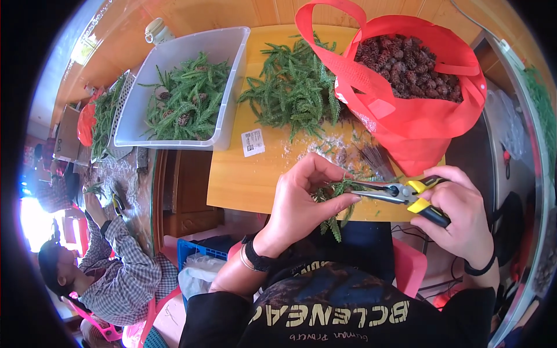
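Left hand (297,196) has a small green fir sprig (332,226) pinched between thumb and fingers, right by the table's near edge. Right hand (461,213) is wrapped around yellow-and-black pliers (399,192) — their tips are at the sprig, can't tell if they're biting it. Past that on the yellow table (243,185): thin wires (376,162), then a loose greenery pile (293,95) between a translucent bin (231,116) and a red bag (418,133) of pinecones (400,66).

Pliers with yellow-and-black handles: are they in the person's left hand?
No, the right hand grips the pliers, while the left hand pinches a green sprig.
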Demonstrator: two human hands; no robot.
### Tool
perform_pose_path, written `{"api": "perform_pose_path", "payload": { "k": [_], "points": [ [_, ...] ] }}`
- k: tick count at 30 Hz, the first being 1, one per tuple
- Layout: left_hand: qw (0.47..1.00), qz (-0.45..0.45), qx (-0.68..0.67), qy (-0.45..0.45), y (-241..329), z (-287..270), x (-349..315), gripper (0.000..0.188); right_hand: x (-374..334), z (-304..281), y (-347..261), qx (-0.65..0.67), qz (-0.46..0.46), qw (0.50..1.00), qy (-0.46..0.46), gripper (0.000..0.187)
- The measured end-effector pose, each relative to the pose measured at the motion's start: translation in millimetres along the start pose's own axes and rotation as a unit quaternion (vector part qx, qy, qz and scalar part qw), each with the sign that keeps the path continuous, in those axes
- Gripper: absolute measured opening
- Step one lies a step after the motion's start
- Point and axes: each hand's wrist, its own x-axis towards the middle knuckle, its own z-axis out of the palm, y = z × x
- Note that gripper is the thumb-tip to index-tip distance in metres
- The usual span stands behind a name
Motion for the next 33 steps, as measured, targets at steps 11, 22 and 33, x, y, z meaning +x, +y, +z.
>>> {"api": "perform_pose_path", "payload": {
  "k": [11, 22, 33],
  "points": [
    [0.995, 0.073, -0.008, 0.063, -4.2, -0.4, 1.5, 0.025, -2.8, 2.1, -3.6, -0.02, 0.062, 0.997, 0.03, 0.028],
    [0.995, 0.084, -0.028, 0.047, -2.6, 2.5, -1.6, 0.02, 3.9, 2.4, -4.1, -0.014, 0.066, 0.997, 0.033, 0.028],
    [0.993, 0.075, -0.087, 0.01, -2.3, -0.7, -1.4, 0.017, 5.6, 3.6, 1.9, 0.028, 0.055, 0.998, 0.03, 0.032]
  ]
}}
